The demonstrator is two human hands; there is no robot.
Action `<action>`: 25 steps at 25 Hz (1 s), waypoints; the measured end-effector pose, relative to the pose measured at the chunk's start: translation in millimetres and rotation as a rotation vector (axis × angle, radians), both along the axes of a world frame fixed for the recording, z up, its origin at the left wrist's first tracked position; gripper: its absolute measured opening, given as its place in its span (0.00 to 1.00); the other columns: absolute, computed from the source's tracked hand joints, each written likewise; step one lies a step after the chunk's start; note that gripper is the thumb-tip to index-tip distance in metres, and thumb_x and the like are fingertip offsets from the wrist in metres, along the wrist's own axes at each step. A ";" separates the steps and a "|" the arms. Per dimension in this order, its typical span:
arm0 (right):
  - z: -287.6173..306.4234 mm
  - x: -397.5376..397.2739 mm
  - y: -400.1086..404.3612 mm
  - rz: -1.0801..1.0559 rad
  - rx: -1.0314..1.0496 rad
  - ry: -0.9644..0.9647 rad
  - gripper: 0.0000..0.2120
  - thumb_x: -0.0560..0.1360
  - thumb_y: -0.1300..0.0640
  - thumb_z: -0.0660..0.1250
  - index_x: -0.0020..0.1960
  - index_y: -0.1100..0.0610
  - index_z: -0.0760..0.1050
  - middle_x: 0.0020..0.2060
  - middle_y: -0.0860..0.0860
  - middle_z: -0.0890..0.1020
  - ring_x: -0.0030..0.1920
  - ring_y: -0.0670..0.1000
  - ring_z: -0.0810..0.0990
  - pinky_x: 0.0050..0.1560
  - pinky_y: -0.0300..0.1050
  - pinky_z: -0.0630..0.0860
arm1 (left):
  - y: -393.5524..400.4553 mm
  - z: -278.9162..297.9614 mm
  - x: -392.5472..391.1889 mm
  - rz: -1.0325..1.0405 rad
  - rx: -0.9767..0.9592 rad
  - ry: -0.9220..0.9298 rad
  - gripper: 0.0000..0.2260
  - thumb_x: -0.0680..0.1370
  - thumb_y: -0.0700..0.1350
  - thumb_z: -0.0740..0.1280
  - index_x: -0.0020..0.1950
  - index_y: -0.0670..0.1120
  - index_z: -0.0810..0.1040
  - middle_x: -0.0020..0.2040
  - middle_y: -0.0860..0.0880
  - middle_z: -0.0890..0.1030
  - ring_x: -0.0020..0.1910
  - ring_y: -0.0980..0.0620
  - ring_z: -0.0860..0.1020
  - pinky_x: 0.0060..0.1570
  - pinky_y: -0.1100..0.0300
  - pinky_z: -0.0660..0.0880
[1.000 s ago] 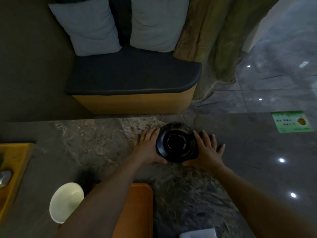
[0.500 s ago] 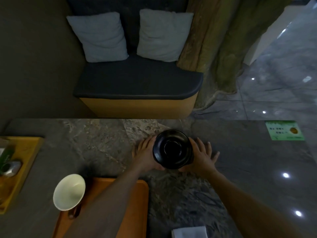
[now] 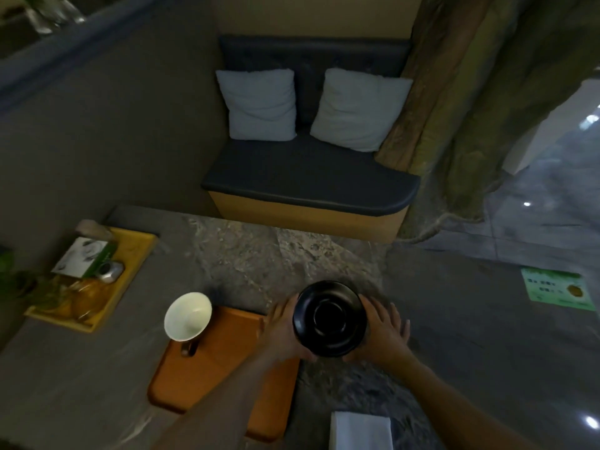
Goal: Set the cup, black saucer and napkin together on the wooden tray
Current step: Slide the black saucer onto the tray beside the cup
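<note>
The black saucer (image 3: pixel 330 319) is lifted off the stone table, gripped on its left edge by my left hand (image 3: pixel 283 329) and on its right edge by my right hand (image 3: pixel 381 332). It hangs just beyond the right end of the wooden tray (image 3: pixel 211 375). A white cup (image 3: pixel 187 316) with a dark handle stands at the tray's far left corner. The folded white napkin (image 3: pixel 360 430) lies on the table at the bottom edge, to the right of the tray.
A yellow tray (image 3: pixel 136 251) with a box, a small metal pot and other items sits at the table's left. A green card (image 3: pixel 556 289) lies at the right. Beyond the table's far edge stands a cushioned bench (image 3: pixel 308 180) with two pillows.
Both hands have carried the saucer nearer to me and leftward, close to the wooden tray. The view has tilted up, so the tray, cup and napkin show more fully.
</note>
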State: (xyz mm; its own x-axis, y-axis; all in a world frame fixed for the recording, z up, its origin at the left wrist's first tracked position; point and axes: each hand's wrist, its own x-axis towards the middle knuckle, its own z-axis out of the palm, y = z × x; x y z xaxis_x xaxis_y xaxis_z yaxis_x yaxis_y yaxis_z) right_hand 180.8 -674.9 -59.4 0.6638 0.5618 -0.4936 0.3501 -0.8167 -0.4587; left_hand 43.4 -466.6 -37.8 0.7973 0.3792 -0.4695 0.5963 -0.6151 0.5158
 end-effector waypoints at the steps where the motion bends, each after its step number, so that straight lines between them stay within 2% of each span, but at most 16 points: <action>1: 0.7 -9.1 2.2 0.009 -0.003 -0.002 0.63 0.50 0.26 0.72 0.71 0.32 0.33 0.78 0.43 0.45 0.76 0.59 0.36 0.71 0.71 0.38 | -0.5 -0.2 -10.4 0.018 -0.003 0.000 0.62 0.51 0.63 0.79 0.78 0.58 0.48 0.79 0.53 0.57 0.79 0.46 0.53 0.73 0.41 0.60; 6: -0.2 -51.5 15.3 -0.008 -0.028 0.063 0.64 0.48 0.27 0.70 0.72 0.33 0.34 0.78 0.42 0.44 0.76 0.59 0.35 0.72 0.70 0.38 | 6.7 -11.2 -59.6 0.066 -0.032 -0.053 0.63 0.50 0.65 0.78 0.78 0.61 0.48 0.80 0.54 0.55 0.79 0.48 0.51 0.75 0.41 0.57; 9: -0.3 -80.6 25.4 -0.012 -0.028 0.088 0.64 0.48 0.26 0.70 0.73 0.34 0.35 0.78 0.42 0.43 0.76 0.58 0.34 0.71 0.69 0.36 | 18.0 -16.8 -86.2 0.036 -0.026 -0.072 0.61 0.52 0.64 0.78 0.77 0.61 0.48 0.79 0.55 0.55 0.79 0.50 0.51 0.76 0.46 0.54; 11: -0.6 -100.3 36.0 -0.034 -0.026 0.109 0.65 0.47 0.25 0.71 0.73 0.33 0.36 0.78 0.42 0.44 0.76 0.58 0.34 0.71 0.69 0.35 | 29.2 -20.0 -104.9 0.020 -0.051 -0.085 0.61 0.53 0.62 0.80 0.78 0.59 0.48 0.80 0.54 0.54 0.79 0.50 0.50 0.77 0.47 0.52; 15: -12.5 -130.2 44.5 -0.062 -0.016 0.087 0.64 0.44 0.21 0.68 0.70 0.29 0.35 0.77 0.39 0.47 0.77 0.56 0.36 0.72 0.68 0.39 | 43.3 -25.9 -129.8 0.022 -0.072 -0.087 0.62 0.54 0.64 0.79 0.79 0.55 0.47 0.80 0.54 0.52 0.80 0.50 0.50 0.77 0.44 0.54; 19: -21.2 -154.8 55.2 -0.050 -0.067 0.080 0.63 0.48 0.23 0.68 0.72 0.32 0.36 0.78 0.41 0.47 0.77 0.57 0.37 0.72 0.69 0.40 | 52.0 -38.5 -148.4 0.021 -0.075 -0.104 0.60 0.54 0.65 0.80 0.79 0.55 0.53 0.78 0.54 0.59 0.78 0.51 0.56 0.76 0.47 0.58; 25: -22.2 -171.5 70.3 -0.104 -0.072 0.041 0.58 0.51 0.27 0.69 0.70 0.29 0.35 0.78 0.44 0.45 0.76 0.59 0.38 0.72 0.69 0.40 | 67.9 -50.7 -161.2 0.009 -0.046 -0.104 0.61 0.55 0.65 0.78 0.79 0.57 0.45 0.81 0.52 0.50 0.80 0.48 0.47 0.77 0.43 0.52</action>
